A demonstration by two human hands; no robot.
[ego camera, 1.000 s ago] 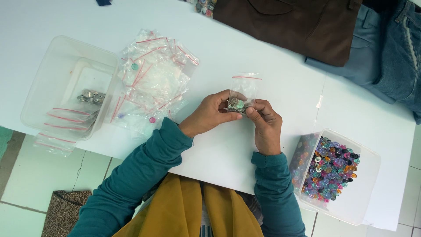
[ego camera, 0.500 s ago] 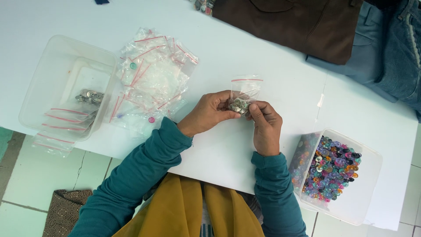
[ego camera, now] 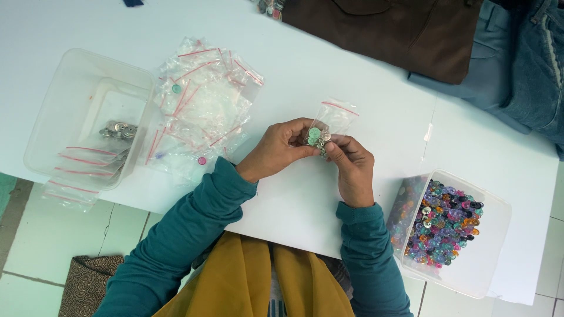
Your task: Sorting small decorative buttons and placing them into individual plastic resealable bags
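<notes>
Over the middle of the white table (ego camera: 329,64), both my hands hold one small clear zip bag (ego camera: 332,119) with a red seal line. My left hand (ego camera: 281,149) pinches its lower part from the left. My right hand (ego camera: 351,168) grips it from the right and below. A cluster of small buttons (ego camera: 317,138), one pale green, sits in the bag's bottom between my fingertips. The bag's top stands up above my fingers.
A heap of empty clear zip bags (ego camera: 202,103) lies left of my hands. A clear tub (ego camera: 88,117) at the far left holds filled bags. A clear box of colourful buttons (ego camera: 443,223) sits at the right edge. Brown and blue garments (ego camera: 411,32) lie at the back.
The bag has risen slightly between my hands, and the buttons inside now show more clearly, with a green one on top. The hands stay in the same place.
</notes>
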